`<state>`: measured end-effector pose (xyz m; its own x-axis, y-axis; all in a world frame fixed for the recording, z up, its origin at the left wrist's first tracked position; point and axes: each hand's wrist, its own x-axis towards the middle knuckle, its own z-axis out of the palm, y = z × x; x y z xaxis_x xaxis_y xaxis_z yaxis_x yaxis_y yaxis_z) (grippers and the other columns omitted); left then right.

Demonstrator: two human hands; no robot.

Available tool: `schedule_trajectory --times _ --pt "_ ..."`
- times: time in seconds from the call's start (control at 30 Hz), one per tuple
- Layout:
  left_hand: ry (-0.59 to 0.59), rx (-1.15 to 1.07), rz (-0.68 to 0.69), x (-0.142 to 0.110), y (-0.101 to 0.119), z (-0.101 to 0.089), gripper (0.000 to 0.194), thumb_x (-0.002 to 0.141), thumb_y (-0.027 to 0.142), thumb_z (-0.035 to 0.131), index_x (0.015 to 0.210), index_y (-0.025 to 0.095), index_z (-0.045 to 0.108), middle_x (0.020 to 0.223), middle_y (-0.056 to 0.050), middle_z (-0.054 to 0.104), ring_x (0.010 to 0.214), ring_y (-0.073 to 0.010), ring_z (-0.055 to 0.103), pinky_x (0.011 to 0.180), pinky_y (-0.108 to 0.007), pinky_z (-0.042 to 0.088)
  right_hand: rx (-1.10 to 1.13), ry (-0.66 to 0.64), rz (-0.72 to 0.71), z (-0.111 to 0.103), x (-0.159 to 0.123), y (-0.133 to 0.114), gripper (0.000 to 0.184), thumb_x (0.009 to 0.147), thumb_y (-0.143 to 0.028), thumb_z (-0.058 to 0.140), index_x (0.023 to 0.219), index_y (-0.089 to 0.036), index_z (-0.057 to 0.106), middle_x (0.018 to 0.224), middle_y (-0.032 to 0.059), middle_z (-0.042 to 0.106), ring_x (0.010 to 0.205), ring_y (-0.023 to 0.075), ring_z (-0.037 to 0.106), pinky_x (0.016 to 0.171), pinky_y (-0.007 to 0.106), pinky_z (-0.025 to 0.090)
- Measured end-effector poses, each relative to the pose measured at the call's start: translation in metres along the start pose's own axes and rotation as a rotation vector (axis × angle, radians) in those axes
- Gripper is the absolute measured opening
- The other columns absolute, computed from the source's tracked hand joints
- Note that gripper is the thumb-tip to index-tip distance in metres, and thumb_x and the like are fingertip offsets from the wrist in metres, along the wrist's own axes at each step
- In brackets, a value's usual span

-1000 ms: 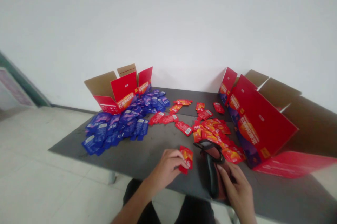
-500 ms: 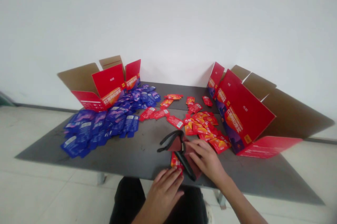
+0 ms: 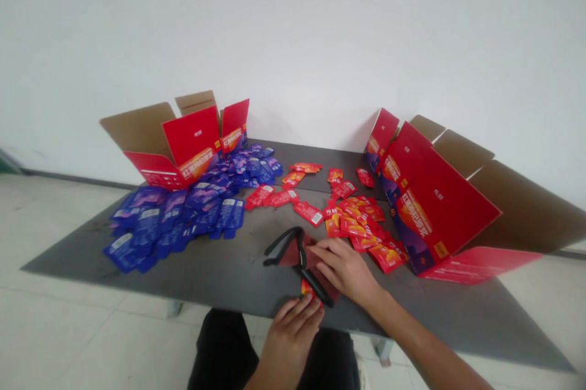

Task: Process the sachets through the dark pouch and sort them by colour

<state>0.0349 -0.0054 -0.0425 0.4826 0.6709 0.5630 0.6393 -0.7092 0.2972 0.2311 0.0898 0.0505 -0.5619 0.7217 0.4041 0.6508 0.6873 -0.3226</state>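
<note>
1. Grey tabletop (image 3: 242, 277): sachet (image 3: 306, 287) partly covered by the pouch (image 3: 317, 276).
2. Right hand (image 3: 350, 269): fingers clamped on the pouch.
3. Left hand (image 3: 293, 330): fingers over the sachet's near end; cannot tell whether gripping.

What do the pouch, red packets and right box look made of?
Pouch: maybe fabric or synthetic leather, mostly matte; floppy, black-edged. Red packets: likely plastic or foil film, slight sheen; thin, printed. Right box: cardboard, seemingly; smooth printed red outside, plain brown inside flaps.

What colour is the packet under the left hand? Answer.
The packet is red and orange, best seen in the head view.
</note>
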Motion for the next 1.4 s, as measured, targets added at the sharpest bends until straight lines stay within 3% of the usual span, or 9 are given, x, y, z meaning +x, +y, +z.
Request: schedule_trajectory --times 0.13,0.23,0.33,0.6,0.83,0.97,1.07,1.3,1.4 --pt "-0.01 -0.025 -0.064 -0.003 0.002 0.004 0.031 0.1 0.011 0.046 0.113 0.023 0.071 0.11 -0.002 0.079 0.103 -0.0229 0.075 0.099 -0.044 0.057 0.067 -0.128 -0.035 0.013 -0.019 -0.01 0.033 0.101 -0.027 0.056 0.134 -0.028 0.062 0.119 0.0058 0.068 0.109 0.0205 0.063 0.094 0.034 0.056" --pt "-0.008 -0.004 0.017 -0.001 -0.001 0.0 0.033 0.101 0.013 0.046 0.128 0.02 0.065 0.129 -0.004 0.072 0.122 -0.0244 0.067 0.101 -0.043 0.055 -0.035 -0.015 0.047 0.02 -0.001 0.026 0.031 0.1 -0.028 0.059 0.129 -0.024 0.065 0.117 0.008 0.069 0.108 0.0213 0.065 0.094 0.035 0.056" --pt "0.018 0.01 0.041 0.001 -0.003 -0.002 0.032 0.102 0.013 0.046 0.126 0.02 0.066 0.13 -0.003 0.072 0.122 -0.023 0.067 0.101 -0.042 0.055 -0.09 0.026 0.09 0.015 0.017 0.051 0.029 0.101 -0.027 0.057 0.127 -0.021 0.067 0.116 0.0108 0.069 0.108 0.0244 0.065 0.093 0.04 0.056" --pt "0.048 -0.069 -0.083 -0.001 0.004 0.003 0.032 0.103 0.014 0.042 0.116 0.022 0.07 0.109 -0.002 0.079 0.102 -0.0218 0.074 0.098 -0.044 0.056 0.081 -0.119 -0.041 0.013 -0.021 -0.009 0.031 0.102 -0.028 0.055 0.132 -0.029 0.063 0.118 0.0058 0.069 0.107 0.0201 0.064 0.092 0.033 0.056" --pt "0.021 -0.019 0.018 0.004 -0.001 -0.005 0.033 0.101 0.014 0.047 0.128 0.021 0.065 0.13 -0.003 0.072 0.121 -0.0228 0.068 0.1 -0.042 0.056 -0.079 0.045 0.064 0.015 0.021 0.045 0.03 0.1 -0.028 0.057 0.128 -0.022 0.066 0.114 0.0105 0.069 0.106 0.0239 0.065 0.092 0.04 0.057" --pt "0.046 -0.046 -0.043 0.001 0.002 0.003 0.031 0.1 0.012 0.047 0.12 0.022 0.069 0.119 -0.003 0.076 0.113 -0.0221 0.071 0.1 -0.041 0.057 -0.018 0.028 0.021 0.01 -0.001 0.013 0.035 0.102 -0.026 0.054 0.136 -0.024 0.06 0.12 0.01 0.067 0.11 0.0234 0.063 0.094 0.039 0.056" --pt "0.05 -0.104 -0.129 0.0 0.005 0.007 0.032 0.1 0.01 0.045 0.11 0.024 0.072 0.105 0.0 0.079 0.099 -0.0209 0.075 0.099 -0.043 0.057 0.079 -0.086 -0.027 0.017 -0.022 -0.008 0.035 0.101 -0.026 0.056 0.135 -0.027 0.06 0.119 0.0072 0.067 0.109 0.0211 0.063 0.093 0.035 0.056" --pt "0.004 -0.047 -0.026 0.002 0.001 -0.002 0.034 0.099 0.012 0.048 0.128 0.021 0.066 0.13 -0.003 0.072 0.122 -0.0237 0.067 0.101 -0.044 0.057 -0.068 0.039 0.058 0.025 0.028 0.042 0.027 0.099 -0.028 0.059 0.124 -0.022 0.069 0.112 0.0099 0.07 0.104 0.0234 0.067 0.089 0.039 0.059" --pt "0.023 -0.051 -0.036 0.002 0.003 0.0 0.034 0.099 0.011 0.048 0.126 0.021 0.066 0.128 -0.003 0.073 0.12 -0.0231 0.068 0.1 -0.043 0.057 -0.064 0.051 0.041 0.012 0.025 0.029 0.031 0.101 -0.027 0.056 0.131 -0.023 0.065 0.117 0.0106 0.069 0.108 0.0242 0.065 0.093 0.041 0.057"
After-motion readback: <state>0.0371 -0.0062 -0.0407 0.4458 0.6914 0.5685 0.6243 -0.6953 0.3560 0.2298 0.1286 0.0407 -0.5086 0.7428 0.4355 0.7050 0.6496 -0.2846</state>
